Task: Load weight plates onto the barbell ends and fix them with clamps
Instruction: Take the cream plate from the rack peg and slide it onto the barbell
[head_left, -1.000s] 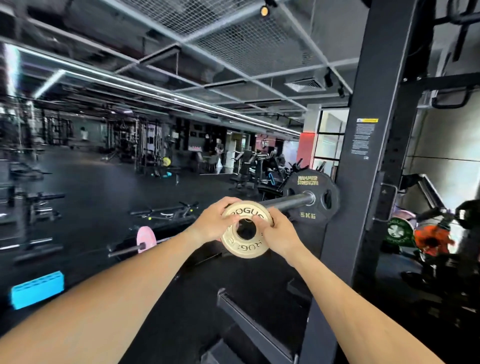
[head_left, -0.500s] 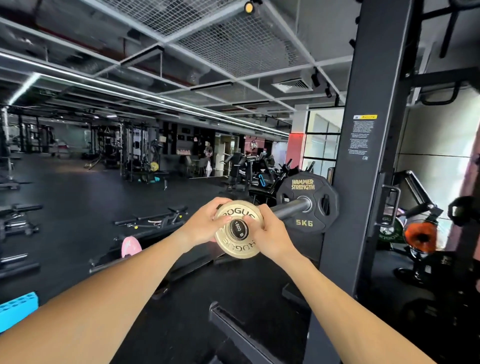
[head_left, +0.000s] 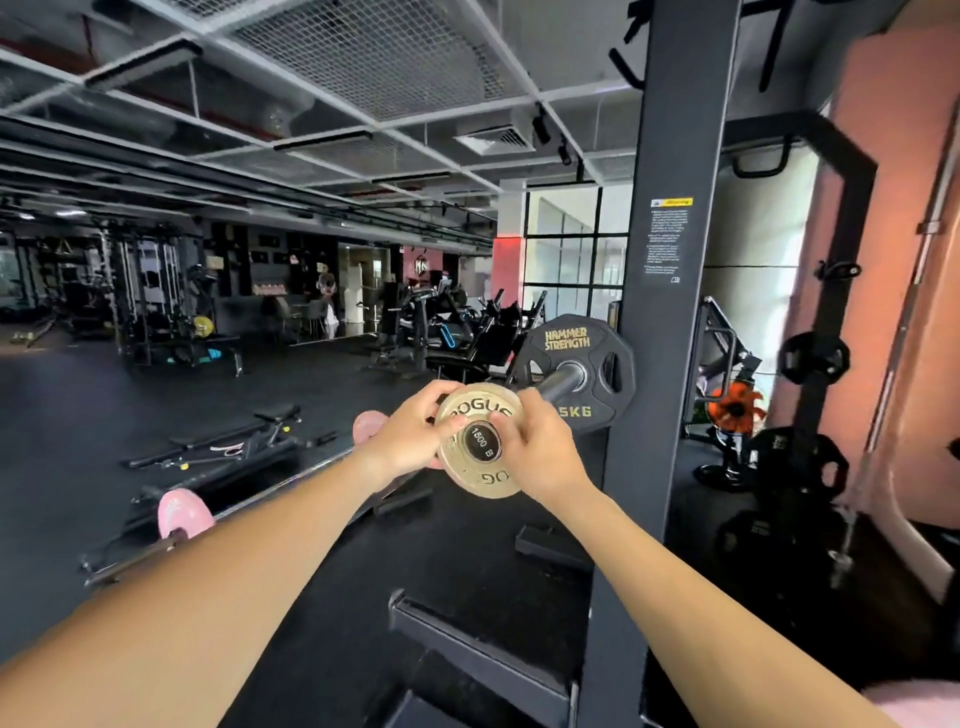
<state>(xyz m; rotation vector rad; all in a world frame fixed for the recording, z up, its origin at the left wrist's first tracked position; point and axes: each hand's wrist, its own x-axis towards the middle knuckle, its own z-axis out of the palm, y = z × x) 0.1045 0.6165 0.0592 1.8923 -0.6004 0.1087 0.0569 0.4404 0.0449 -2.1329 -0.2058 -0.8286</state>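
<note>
Head view: both hands (head_left: 410, 441) grip gold plate (head_left: 480, 470) on barbell sleeve (head_left: 558, 379).

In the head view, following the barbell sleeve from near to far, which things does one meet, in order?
Sleeve end cap → tan plate, held by left hand and right hand → bare sleeve → black 5KG plate → rack upright.

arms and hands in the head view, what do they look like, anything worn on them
Both forearms are bare from the bottom edge of the frame to the wrists; no sleeves, watch or bands show. The left hand and right hand are bare too: no gloves, wraps or visible rings. A bit of pale pink fabric shows at the lower right corner, possibly clothing.
</note>
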